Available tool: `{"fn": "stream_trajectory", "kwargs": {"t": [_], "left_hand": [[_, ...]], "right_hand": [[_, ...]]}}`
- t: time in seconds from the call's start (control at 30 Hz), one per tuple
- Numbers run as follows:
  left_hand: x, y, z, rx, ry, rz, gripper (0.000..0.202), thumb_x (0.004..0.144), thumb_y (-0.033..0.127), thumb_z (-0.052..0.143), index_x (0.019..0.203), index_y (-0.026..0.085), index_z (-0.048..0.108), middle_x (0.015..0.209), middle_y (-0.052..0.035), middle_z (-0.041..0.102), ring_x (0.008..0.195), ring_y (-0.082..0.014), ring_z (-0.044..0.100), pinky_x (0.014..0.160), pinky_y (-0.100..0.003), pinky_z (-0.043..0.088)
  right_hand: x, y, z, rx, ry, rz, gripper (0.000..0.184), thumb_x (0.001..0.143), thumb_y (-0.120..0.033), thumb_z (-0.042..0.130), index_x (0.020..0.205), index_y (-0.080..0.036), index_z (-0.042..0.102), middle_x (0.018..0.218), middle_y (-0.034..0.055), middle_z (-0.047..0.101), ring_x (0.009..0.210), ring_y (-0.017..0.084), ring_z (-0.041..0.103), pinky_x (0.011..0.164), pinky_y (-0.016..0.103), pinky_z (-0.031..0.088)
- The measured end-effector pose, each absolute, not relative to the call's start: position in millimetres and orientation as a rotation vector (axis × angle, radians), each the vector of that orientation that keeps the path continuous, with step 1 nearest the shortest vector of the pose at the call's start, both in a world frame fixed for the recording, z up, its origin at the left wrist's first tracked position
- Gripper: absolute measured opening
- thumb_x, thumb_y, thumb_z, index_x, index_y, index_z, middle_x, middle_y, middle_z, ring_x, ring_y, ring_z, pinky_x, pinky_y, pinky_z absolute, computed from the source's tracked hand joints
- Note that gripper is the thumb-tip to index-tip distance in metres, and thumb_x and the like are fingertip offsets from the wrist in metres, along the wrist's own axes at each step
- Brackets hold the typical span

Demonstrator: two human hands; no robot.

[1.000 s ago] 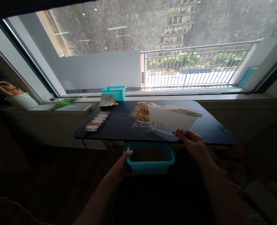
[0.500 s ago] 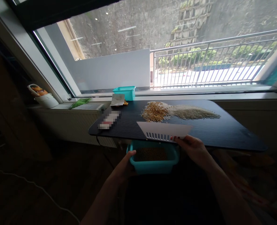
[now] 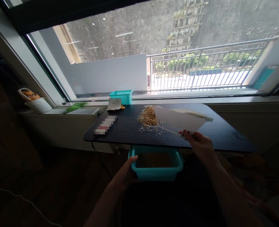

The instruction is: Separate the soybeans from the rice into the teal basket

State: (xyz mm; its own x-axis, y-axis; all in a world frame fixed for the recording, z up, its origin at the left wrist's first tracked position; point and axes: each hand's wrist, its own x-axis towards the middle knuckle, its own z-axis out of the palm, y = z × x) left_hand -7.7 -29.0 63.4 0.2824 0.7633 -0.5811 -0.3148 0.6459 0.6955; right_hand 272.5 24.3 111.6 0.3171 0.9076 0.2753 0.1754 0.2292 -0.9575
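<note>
My left hand [image 3: 127, 170] grips the left rim of a turquoise plastic bin [image 3: 157, 174], thumb over the edge. Brownish grains [image 3: 154, 160] cover the bin's bottom; it sits just below the table's front edge. Between the fingers of my right hand [image 3: 199, 143] is a thin white sheet with a row of slots [image 3: 179, 119], tilted above the table. Its left end is at a pile of yellow kernels [image 3: 147, 116], which look like corn. White rice [image 3: 193, 113] lies behind the sheet, partly hidden by it. Loose rice grains are scattered in front of the kernels.
The black folding table [image 3: 226, 135] stands against the window sill. On its left are a blurred-out flat object [image 3: 105, 125], a paper packet [image 3: 114, 104] and a second turquoise bin [image 3: 124, 97]. A radiator [image 3: 59, 129] with a green cloth [image 3: 76, 107] is further left.
My right hand has moved the slotted sheet from the table's front edge up and right, over the grain. Scattered rice now shows in front of the kernels. My left hand keeps the bin.
</note>
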Motion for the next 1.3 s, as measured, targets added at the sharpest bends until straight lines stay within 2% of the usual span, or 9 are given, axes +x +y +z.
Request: {"fn": "stream_trajectory", "kwargs": {"t": [0.23, 0.47, 0.7, 0.93, 1.3], "left_hand": [[-7.1, -31.2, 64.7, 0.498, 1.063, 0.746, 0.061, 0.081, 0.051, 0.053, 0.132, 0.018, 0.043, 0.109, -0.0111, 0.064, 0.092, -0.0257, 0.064, 0.078, -0.038, 0.052], [-6.0, -29.5, 66.2, 0.499, 1.086, 0.750, 0.062, 0.083, 0.049, 0.050, 0.135, 0.018, 0.039, 0.110, -0.0119, 0.064, 0.089, -0.0247, 0.065, 0.077, -0.038, 0.052], [-1.8, -29.2, 60.3, 0.496, 1.081, 0.731, 0.059, 0.081, 0.050, 0.052, 0.129, 0.017, 0.046, 0.112, -0.0128, 0.063, 0.091, -0.0257, 0.063, 0.076, -0.038, 0.051], [-3.1, -27.2, 59.0, 0.495, 1.056, 0.728, 0.061, 0.081, 0.051, 0.052, 0.131, 0.018, 0.044, 0.120, -0.0131, 0.059, 0.097, -0.0265, 0.062, 0.078, -0.038, 0.050], [-5.1, -27.1, 61.7, 0.487, 1.070, 0.759, 0.064, 0.080, 0.051, 0.054, 0.135, 0.021, 0.041, 0.109, -0.0110, 0.064, 0.090, -0.0250, 0.065, 0.075, -0.038, 0.052]], "right_hand": [[274.1, 49.4, 113.8, -1.266, -1.215, 0.725, 0.029, 0.066, -0.046, 0.071, 0.077, -0.019, 0.071, 0.081, 0.0042, 0.074, 0.083, 0.024, 0.067, 0.082, 0.038, 0.050], [273.8, 60.3, 105.3, -1.227, -1.228, 0.719, 0.031, 0.067, -0.049, 0.070, 0.075, -0.019, 0.070, 0.078, 0.0041, 0.073, 0.078, 0.022, 0.066, 0.078, 0.035, 0.050], [275.2, 57.6, 105.5, -1.222, -1.266, 0.780, 0.033, 0.067, -0.051, 0.070, 0.076, -0.020, 0.069, 0.081, 0.0047, 0.073, 0.081, 0.023, 0.067, 0.082, 0.037, 0.050], [279.0, 53.4, 105.9, -1.206, -1.246, 0.779, 0.039, 0.064, -0.055, 0.071, 0.078, -0.019, 0.070, 0.082, 0.0063, 0.073, 0.083, 0.025, 0.066, 0.084, 0.040, 0.049], [278.2, 46.4, 112.3, -1.182, -1.284, 0.793, 0.037, 0.062, -0.054, 0.073, 0.074, -0.020, 0.071, 0.078, 0.0050, 0.073, 0.079, 0.024, 0.066, 0.082, 0.040, 0.050]]}}
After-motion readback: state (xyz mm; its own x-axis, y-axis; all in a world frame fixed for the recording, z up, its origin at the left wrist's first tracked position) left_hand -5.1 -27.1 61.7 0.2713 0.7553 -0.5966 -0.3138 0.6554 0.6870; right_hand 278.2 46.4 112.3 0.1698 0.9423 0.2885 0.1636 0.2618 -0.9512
